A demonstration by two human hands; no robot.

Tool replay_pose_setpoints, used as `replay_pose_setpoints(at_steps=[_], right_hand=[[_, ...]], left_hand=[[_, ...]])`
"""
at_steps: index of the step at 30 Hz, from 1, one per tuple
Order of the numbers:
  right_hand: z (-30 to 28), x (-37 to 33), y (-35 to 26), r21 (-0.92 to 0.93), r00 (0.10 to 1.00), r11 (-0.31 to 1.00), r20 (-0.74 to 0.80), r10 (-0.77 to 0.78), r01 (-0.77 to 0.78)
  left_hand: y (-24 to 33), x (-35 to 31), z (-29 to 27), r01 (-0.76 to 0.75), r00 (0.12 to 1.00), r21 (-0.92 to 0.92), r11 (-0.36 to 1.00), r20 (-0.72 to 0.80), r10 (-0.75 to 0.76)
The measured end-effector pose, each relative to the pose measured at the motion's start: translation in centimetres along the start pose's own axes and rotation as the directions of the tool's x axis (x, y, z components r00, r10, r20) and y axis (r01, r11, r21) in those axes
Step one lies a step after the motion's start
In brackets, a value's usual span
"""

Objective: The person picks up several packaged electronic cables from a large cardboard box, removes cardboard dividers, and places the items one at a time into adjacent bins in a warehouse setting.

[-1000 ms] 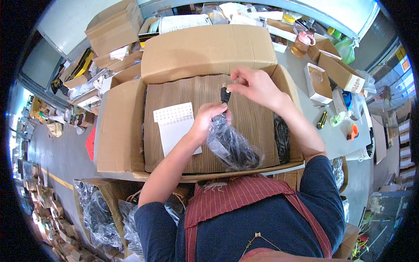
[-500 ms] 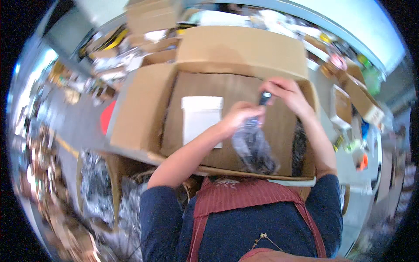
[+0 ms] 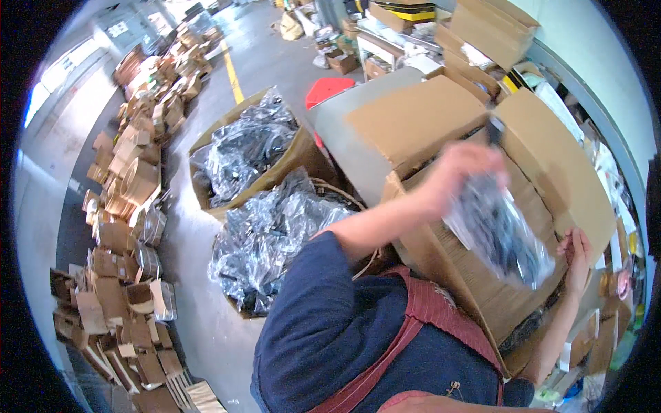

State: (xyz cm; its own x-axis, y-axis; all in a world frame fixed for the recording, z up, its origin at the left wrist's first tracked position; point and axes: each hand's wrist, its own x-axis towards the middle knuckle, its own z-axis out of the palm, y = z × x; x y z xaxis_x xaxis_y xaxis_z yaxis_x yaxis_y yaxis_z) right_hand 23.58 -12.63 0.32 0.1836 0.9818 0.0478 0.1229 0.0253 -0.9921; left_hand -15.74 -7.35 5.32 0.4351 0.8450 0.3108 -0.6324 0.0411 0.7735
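Note:
My left hand, smeared by motion, grips a clear plastic bag with something dark inside; its exact kind cannot be made out. A black end piece sticks up beyond the fingers. Under the bag lies an open cardboard box, with a brown cardboard sheet inside. At the box's right side is my right hand, its fingers loosely bent by the wall and nothing visible in them. Dark plastic wrap shows along the sheet's near right edge.
Two large open containers heaped with bagged dark items stand on the floor to my left. A red stool-like object is beside the grey table. Cardboard boxes line the far left; cluttered shelving runs along the right wall.
My view has swung left toward the floor containers. Both hands have parted: the left carries the bag, while the right has let go of the black end and moved to the box's right side.

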Motion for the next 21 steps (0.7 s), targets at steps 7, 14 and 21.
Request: replay_pose_setpoints(at_steps=[7, 14, 21], right_hand=[[-1.2, 0.2, 1.2, -0.078, 1.0, 0.997, 0.018, -0.009, 0.01], [-1.9, 1.7, 3.1, -0.037, 0.999, 0.999, -0.003, 0.037, -0.037], [-2.5, 1.5, 3.3, -0.078, 0.995, 0.993, -0.047, 0.088, -0.092]], left_hand=[[16.4, -9.4, -12.2, -0.587, 0.373, 0.354, 0.728, -0.681, 0.631], [28.5, -20.6, -17.7, -0.666, -0.016, 0.579, 0.47, -0.641, 0.767], [27.1, -27.6, -40.3, 0.628, -0.003, 0.675, 0.387, -0.495, 0.869]])
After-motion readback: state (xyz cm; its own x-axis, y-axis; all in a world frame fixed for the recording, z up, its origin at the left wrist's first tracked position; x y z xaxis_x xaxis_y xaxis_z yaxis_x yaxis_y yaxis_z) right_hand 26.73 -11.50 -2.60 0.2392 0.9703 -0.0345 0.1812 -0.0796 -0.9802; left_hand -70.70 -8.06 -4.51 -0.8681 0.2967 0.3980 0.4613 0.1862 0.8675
